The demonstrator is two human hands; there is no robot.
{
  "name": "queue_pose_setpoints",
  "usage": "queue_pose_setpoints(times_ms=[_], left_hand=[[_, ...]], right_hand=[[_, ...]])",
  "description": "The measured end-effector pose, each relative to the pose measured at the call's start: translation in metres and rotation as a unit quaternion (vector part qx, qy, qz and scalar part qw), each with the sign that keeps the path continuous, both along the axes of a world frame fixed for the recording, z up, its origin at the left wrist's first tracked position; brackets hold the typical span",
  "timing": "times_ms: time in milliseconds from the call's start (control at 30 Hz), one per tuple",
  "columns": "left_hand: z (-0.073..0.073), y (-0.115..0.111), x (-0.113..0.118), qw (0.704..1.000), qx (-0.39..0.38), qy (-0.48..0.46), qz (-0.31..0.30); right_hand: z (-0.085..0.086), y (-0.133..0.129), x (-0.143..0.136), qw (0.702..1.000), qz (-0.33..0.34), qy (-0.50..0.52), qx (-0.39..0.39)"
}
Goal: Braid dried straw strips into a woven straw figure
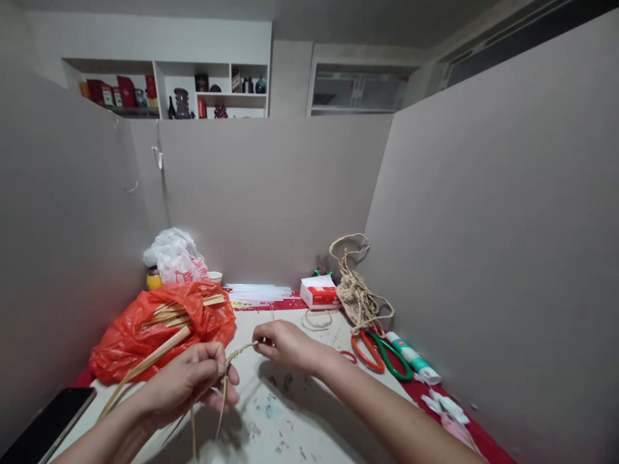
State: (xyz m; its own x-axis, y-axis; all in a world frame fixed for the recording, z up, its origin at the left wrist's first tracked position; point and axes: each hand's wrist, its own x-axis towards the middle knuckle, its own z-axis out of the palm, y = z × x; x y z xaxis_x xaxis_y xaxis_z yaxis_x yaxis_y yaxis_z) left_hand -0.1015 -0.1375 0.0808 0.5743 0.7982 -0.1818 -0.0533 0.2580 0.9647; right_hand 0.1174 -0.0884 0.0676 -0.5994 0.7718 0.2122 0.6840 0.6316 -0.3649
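A short braided straw cord [240, 350] stretches between my two hands above the pale work board [275, 425]. My left hand [203, 374] pinches it between thumb and fingers where loose straw strands [222, 405] hang down. The far end of the cord is pinched in the fingertips of my right hand [285, 345]; the very tip is hidden. One long flat strand [140, 366] runs behind my left hand toward the red plastic bag [113, 338], which holds a bundle of dry straw strips [169, 314].
A phone [48, 422] lies at the lower left. Scissors with orange and green handles [370, 353], a white-and-teal tube [413, 357] and coiled braided rope [358, 299] are at right. A red-and-white box [320, 293] and clear sticks [258, 293] stand along the back. Grey partitions [261, 193] enclose three sides.
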Motion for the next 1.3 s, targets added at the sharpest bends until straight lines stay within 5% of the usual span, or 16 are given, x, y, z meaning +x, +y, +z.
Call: queue_pose_setpoints(times_ms=[133, 267, 467, 967, 1167, 1300], left_hand=[[-0.010, -0.005, -0.008, 0.997, -0.066, 0.039, 0.016], [-0.022, -0.017, -0.006, 0.997, -0.050, 0.063, 0.007], [-0.031, -0.033, 0.001, 0.996, -0.058, 0.068, -0.010], [-0.070, -0.029, -0.008, 0.995, -0.086, 0.046, -0.020], [-0.067, -0.019, -0.005, 0.998, -0.025, 0.060, 0.025], [-0.061, -0.014, 0.012, 0.998, -0.019, 0.007, 0.054]], right_hand=[[0.010, 0.001, 0.017, 0.990, 0.034, -0.019, 0.136], [0.008, -0.002, 0.026, 0.948, 0.102, -0.113, 0.281], [-0.010, -0.006, 0.030, 0.922, 0.118, -0.143, 0.340], [-0.044, -0.027, 0.009, 0.958, 0.157, -0.162, 0.176], [-0.035, -0.032, 0.008, 0.998, 0.052, 0.029, 0.007], [-0.027, -0.028, -0.002, 0.969, -0.035, 0.229, -0.089]])
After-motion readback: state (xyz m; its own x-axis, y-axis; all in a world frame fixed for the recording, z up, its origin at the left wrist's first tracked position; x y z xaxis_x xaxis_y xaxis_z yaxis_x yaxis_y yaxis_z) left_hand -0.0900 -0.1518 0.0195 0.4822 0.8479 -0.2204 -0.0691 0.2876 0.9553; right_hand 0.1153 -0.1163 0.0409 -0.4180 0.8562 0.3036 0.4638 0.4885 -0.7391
